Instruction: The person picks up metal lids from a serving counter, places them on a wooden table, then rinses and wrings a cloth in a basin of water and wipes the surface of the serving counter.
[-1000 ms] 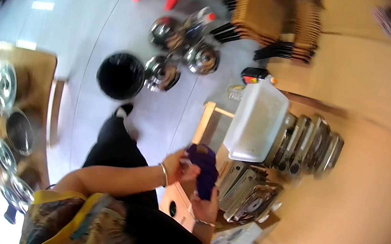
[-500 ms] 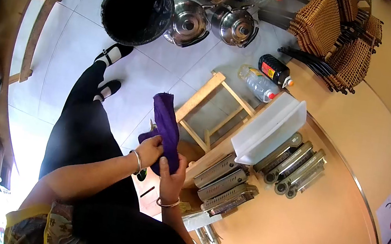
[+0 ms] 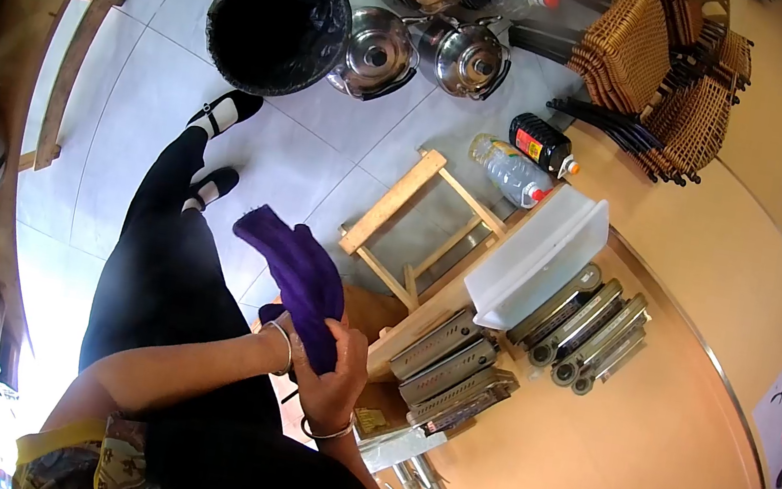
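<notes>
A dark purple cloth (image 3: 292, 265) is bunched up between my hands, its free end pointing to the upper left. My right hand (image 3: 336, 373) is wrapped round the lower end of the cloth, with a silver bangle at the wrist. Behind the cloth, my left hand (image 3: 289, 331) is mostly covered, and its fingers are hidden; a silver bangle shows on that wrist too. Just right of the cloth is a small wooden stool frame (image 3: 397, 202).
A white plastic bin (image 3: 535, 261) and several flat metal stoves (image 3: 453, 370) stand on the wooden table at the right. Metal kettles (image 3: 376, 55), a lined black trash bin (image 3: 279, 28), bottles (image 3: 511, 171) and stacked wicker chairs (image 3: 633, 48) are on the floor.
The purple cloth's upper end has swung to the left and spread wider. My left hand has gone behind the cloth. The camera view has swung round since the oldest frame.
</notes>
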The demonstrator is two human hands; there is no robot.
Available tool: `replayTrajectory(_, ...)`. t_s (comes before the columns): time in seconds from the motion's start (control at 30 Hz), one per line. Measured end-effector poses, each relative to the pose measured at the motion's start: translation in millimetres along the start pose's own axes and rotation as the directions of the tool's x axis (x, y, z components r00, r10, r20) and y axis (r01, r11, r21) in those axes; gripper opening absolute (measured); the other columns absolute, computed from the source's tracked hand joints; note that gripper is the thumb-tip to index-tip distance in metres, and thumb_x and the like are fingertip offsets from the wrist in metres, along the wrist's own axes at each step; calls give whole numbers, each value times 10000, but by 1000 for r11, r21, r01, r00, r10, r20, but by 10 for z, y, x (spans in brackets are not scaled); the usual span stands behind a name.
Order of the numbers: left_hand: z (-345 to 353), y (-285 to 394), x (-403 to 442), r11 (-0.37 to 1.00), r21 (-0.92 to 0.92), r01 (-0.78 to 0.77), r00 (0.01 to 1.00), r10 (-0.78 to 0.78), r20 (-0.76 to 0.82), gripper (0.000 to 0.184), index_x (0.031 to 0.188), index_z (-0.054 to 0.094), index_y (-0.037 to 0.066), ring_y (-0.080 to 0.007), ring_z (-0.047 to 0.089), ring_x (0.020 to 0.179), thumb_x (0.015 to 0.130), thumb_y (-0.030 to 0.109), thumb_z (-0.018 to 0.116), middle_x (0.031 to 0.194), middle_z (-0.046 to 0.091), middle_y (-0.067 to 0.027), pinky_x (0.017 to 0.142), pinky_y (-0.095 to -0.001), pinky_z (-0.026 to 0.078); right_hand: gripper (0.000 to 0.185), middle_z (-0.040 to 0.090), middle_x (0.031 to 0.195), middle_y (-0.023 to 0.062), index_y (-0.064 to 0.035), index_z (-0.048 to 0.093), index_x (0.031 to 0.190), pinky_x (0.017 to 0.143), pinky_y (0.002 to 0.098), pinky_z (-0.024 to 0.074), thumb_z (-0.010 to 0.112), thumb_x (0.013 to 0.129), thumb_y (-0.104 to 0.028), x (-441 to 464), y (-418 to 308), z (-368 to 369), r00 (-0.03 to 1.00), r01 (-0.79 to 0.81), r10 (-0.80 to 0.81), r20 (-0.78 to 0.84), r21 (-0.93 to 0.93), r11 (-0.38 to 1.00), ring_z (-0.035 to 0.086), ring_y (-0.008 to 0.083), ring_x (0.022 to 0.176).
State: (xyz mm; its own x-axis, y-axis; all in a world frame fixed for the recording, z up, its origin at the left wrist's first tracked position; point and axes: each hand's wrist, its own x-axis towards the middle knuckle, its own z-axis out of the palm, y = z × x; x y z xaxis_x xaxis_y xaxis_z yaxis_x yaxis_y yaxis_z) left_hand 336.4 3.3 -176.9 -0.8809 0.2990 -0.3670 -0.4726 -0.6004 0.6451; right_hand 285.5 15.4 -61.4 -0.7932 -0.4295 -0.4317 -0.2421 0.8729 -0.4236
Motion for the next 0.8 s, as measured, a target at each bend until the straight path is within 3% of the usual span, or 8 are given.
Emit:
replayTrajectory(0.07, 91, 47, -49, 808, 553, -202, 950, 300, -92, 145, 832, 550, 91, -152, 517, 801, 792, 174, 438, 821, 550, -30, 719, -277, 407, 329, 521, 835, 142, 13, 504, 929, 667, 301, 415, 664, 658, -84, 35, -15, -9, 999, -31, 31, 6, -10, 999, 510, 255, 740)
replayTrajectory(0.13, 74, 66, -28, 982, -26, -187, 965, 179, -190, 138, 845, 560, 83, -160, 533, 818, 761, 143, 468, 852, 571, -60, 714, -278, 419, 333, 535, 852, 125, 12, 494, 957, 691, 289, 420, 651, 686, -100, 49, 36, -6, 999, -42, 43, -19, 51, 998, 520, 208, 756)
replayTrajectory(0.2, -32, 499, -171, 985, -72, 158, 940, -173, -295, 140, 857, 561, 53, -155, 544, 805, 748, 71, 476, 869, 575, -70, 708, -268, 437, 359, 539, 878, 136, 14, 482, 988, 708, 297, 418, 641, 704, -136, 70, 25, -32, 987, -162, 162, 16, 144, 976, 522, 219, 787)
replayTrajectory(0.23, -45, 675, -196, 908, -359, 217, 900, -328, -286, 187, 908, 538, 23, -147, 552, 778, 738, 7, 465, 875, 574, -67, 698, -255, 447, 387, 542, 904, 147, 17, 471, 1019, 725, 304, 415, 631, 722, -173, 84, 25, -39, 960, -279, 272, 64, 232, 932, 525, 230, 817)
replayTrajectory(0.27, -58, 694, -190, 908, -358, 218, 899, -330, -287, 187, 908, 538, 23, -147, 552, 778, 738, 7, 465, 875, 574, -67, 698, -255, 447, 387, 542, 904, 147, 17, 471, 1019, 725, 304, 415, 631, 722, -173, 99, 38, -46, 960, -279, 272, 66, 234, 931, 525, 230, 817)
replayTrajectory(0.33, -73, 700, -174, 680, -732, 50, 891, -361, -275, 279, 998, 498, 20, -136, 540, 795, 725, -26, 463, 885, 553, -34, 733, -253, 439, 376, 543, 909, 139, 18, 470, 1034, 728, 286, 418, 614, 748, -178, 131, 62, -63, 950, -312, 297, 96, 264, 912, 524, 188, 825)
replayTrajectory(0.6, -188, 647, -160, 280, -959, -33, 916, -375, -141, 294, 1004, 486, 52, -140, 518, 839, 712, 70, 465, 918, 538, -46, 770, -272, 420, 454, 512, 1001, 123, 19, 426, 1095, 780, 276, 402, 632, 729, -153, 110, 194, 17, 962, -273, 251, 109, 339, 900, 501, 174, 893)
replayTrajectory(0.8, -119, 674, -108, 424, -905, 28, 892, -419, -168, 279, 1003, 489, 46, -156, 517, 854, 730, 62, 434, 935, 539, -55, 794, -283, 417, 459, 505, 1002, 108, 16, 421, 1102, 799, 273, 393, 633, 721, -128, 23, 326, 41, 924, -378, 353, 146, 491, 785, 486, 156, 912)
